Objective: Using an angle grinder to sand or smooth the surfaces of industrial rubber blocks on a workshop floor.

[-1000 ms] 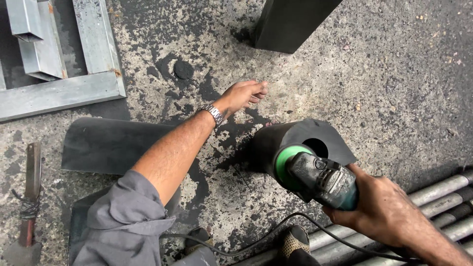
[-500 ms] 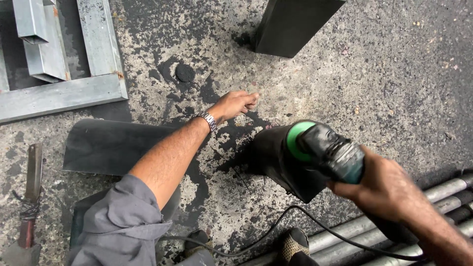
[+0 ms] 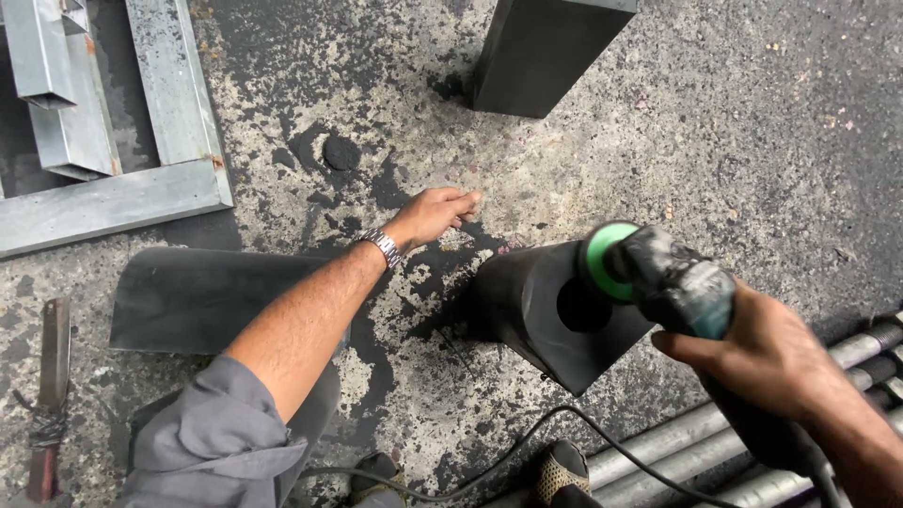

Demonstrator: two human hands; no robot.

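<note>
The right hand (image 3: 767, 362) is at about 4 o'clock in the view, and its fingers are wrapped tight around a grinder (image 3: 663, 277). The grinder has a dark body and a green round part at its front end. It hangs just above a black metal box (image 3: 541, 310) with a round hole in its side, and I cannot tell if the two touch. The black box lies on the floor (image 3: 734, 160) near the middle of the view, tipped on its side. A black cord (image 3: 489, 470) runs from the grinder across the floor toward 6 o'clock. The left hand (image 3: 435, 214) is stretched out toward 12 o'clock from the middle, flat down on the floor, fingers close together and holding nothing. It wears a silver watch (image 3: 381, 246) on the wrist and a grey sleeve (image 3: 212, 442) on the upper arm. A flat black sheet (image 3: 188, 296) lies under the left arm at 9 o'clock. Grey metal bars (image 3: 113, 198) lie at 10 o'clock. A tall black block (image 3: 546, 52) stands at 12 o'clock. Grey pipes (image 3: 658, 452) lie at 5 o'clock.
</note>
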